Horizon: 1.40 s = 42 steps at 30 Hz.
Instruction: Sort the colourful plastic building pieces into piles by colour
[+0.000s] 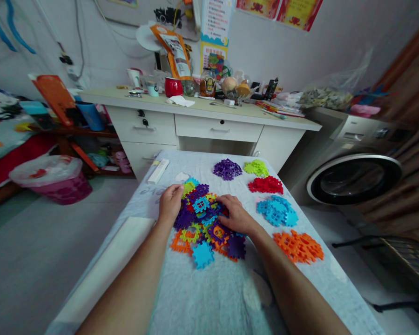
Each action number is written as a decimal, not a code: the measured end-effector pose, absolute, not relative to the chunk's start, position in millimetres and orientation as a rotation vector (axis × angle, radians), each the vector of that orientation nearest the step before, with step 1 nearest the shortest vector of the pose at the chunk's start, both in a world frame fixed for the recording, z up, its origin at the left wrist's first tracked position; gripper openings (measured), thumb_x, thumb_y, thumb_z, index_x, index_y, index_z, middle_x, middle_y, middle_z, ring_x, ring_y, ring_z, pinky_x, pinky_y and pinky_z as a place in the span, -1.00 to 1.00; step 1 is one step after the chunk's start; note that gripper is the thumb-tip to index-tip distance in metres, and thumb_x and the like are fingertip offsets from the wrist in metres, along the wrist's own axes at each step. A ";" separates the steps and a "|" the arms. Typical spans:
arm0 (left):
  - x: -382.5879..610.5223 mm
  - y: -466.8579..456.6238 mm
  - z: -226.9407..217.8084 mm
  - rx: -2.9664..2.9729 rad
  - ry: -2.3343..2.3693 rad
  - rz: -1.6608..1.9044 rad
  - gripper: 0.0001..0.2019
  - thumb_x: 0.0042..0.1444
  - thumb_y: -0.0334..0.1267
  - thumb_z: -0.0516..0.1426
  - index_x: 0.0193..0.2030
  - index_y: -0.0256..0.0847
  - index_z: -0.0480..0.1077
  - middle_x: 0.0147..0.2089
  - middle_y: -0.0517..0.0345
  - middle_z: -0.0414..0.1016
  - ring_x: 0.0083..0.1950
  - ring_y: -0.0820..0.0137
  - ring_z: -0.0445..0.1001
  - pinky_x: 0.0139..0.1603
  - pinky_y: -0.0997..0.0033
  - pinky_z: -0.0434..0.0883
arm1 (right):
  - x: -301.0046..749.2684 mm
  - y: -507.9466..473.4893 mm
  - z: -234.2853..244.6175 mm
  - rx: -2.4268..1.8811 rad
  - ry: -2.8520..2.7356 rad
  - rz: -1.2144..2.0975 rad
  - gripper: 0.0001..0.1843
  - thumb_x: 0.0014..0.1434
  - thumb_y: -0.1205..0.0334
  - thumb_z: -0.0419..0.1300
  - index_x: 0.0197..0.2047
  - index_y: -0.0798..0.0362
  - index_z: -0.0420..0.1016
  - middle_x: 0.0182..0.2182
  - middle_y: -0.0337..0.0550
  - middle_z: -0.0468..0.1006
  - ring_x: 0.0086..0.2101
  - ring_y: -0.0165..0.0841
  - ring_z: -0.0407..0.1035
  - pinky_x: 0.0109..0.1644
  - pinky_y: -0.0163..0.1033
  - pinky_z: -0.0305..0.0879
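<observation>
A mixed heap of coloured plastic interlocking tiles (204, 223) lies in the middle of a table covered with a pale cloth (209, 298). My left hand (170, 202) rests on the heap's left edge, fingers curled over a yellow-green tile. My right hand (234, 215) lies on the heap's right side, fingers bent down onto the tiles. To the right are sorted piles: purple (226, 169), lime green (256, 167), red (266, 185), light blue (278, 210) and orange (299, 246).
A white box (158, 170) lies at the table's far left corner. Beyond stands a cluttered white desk (202, 123) with drawers. A washing machine (352, 174) is at the right, a pink bin (52, 179) on the floor at the left.
</observation>
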<state>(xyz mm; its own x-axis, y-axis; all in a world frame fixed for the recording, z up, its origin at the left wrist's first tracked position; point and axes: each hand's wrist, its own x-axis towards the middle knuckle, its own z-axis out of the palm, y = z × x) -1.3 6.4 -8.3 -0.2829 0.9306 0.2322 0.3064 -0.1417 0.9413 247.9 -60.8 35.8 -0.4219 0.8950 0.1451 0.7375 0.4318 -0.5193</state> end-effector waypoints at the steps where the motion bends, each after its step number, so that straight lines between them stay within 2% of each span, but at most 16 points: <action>1: -1.3 6.6 -8.3 1.401 1.571 1.450 -0.61 0.08 0.08 0.09 -0.23 -0.22 0.51 -0.27 0.11 0.59 -0.20 0.28 0.51 -0.11 0.36 0.38 | 247.6 -61.4 36.9 -1.368 -2.286 0.548 -0.37 0.05 0.30 0.24 0.23 0.02 0.34 0.13 0.00 0.37 0.10 -0.13 0.22 0.21 0.02 0.13; 7: -0.7 5.9 -5.6 1.383 1.552 1.452 -0.61 0.06 0.05 0.09 -0.22 -0.24 0.51 -0.24 0.06 0.59 -0.17 0.26 0.51 -0.07 0.34 0.38 | 247.1 -61.7 37.6 -1.439 -2.283 0.556 -0.38 0.10 0.22 0.24 0.24 0.11 0.33 -0.02 0.03 0.37 0.01 -0.12 0.24 0.14 0.00 0.18; 14: -1.2 3.6 -1.5 1.352 1.546 1.440 -0.61 0.05 0.05 0.09 -0.22 -0.25 0.50 -0.28 0.07 0.57 -0.22 0.28 0.50 -0.13 0.35 0.38 | 250.1 -59.4 32.8 -1.444 -2.208 0.537 -0.44 0.08 0.13 0.32 0.15 0.05 0.41 -0.07 -0.03 0.36 -0.02 -0.15 0.25 0.12 0.00 0.20; 20: -0.3 2.7 0.0 1.357 1.550 1.445 -0.63 0.05 0.05 0.09 -0.25 -0.22 0.49 -0.30 0.09 0.58 -0.21 0.28 0.50 -0.12 0.35 0.39 | 264.2 -39.4 27.1 -1.409 -1.913 0.423 -0.51 0.09 0.07 0.29 0.09 0.00 0.43 -0.10 -0.06 0.35 -0.02 -0.15 0.29 0.13 0.01 0.25; 28: 0.1 4.0 -1.6 1.347 1.552 1.454 -0.63 0.03 0.06 0.10 -0.26 -0.21 0.49 -0.28 0.08 0.60 -0.20 0.26 0.53 -0.11 0.33 0.41 | 284.6 36.3 19.9 -1.746 -1.425 0.334 -0.42 -0.03 0.06 0.27 0.06 0.12 0.47 -0.16 -0.04 0.48 -0.25 -0.25 0.39 -0.04 -0.10 0.36; 32: 0.0 4.7 -3.8 1.344 1.540 1.461 -0.64 0.04 0.04 0.10 -0.24 -0.22 0.50 -0.25 0.06 0.60 -0.18 0.26 0.53 -0.08 0.32 0.41 | 291.2 69.0 21.6 -1.877 -1.358 0.273 -0.40 -0.03 0.03 0.27 0.04 0.20 0.48 -0.17 0.03 0.55 -0.18 -0.17 0.43 -0.02 -0.13 0.35; 37: -0.4 6.5 -7.5 1.363 1.547 1.462 -0.64 0.05 0.03 0.10 -0.24 -0.22 0.51 -0.24 0.07 0.60 -0.18 0.26 0.53 -0.04 0.30 0.41 | 292.0 91.2 21.9 -1.993 -1.313 0.275 -0.45 0.03 0.06 0.27 0.04 0.20 0.48 -0.16 0.12 0.60 -0.13 -0.13 0.48 -0.01 -0.14 0.36; 42: -1.4 7.3 -10.1 1.372 1.549 1.455 -0.65 0.05 0.02 0.11 -0.23 -0.21 0.51 -0.23 0.08 0.60 -0.19 0.27 0.53 -0.04 0.30 0.42 | 289.9 92.4 14.4 -2.051 -1.325 0.269 -0.55 0.05 0.10 0.27 -0.01 0.14 0.51 -0.17 0.06 0.62 -0.11 -0.15 0.50 -0.01 -0.16 0.36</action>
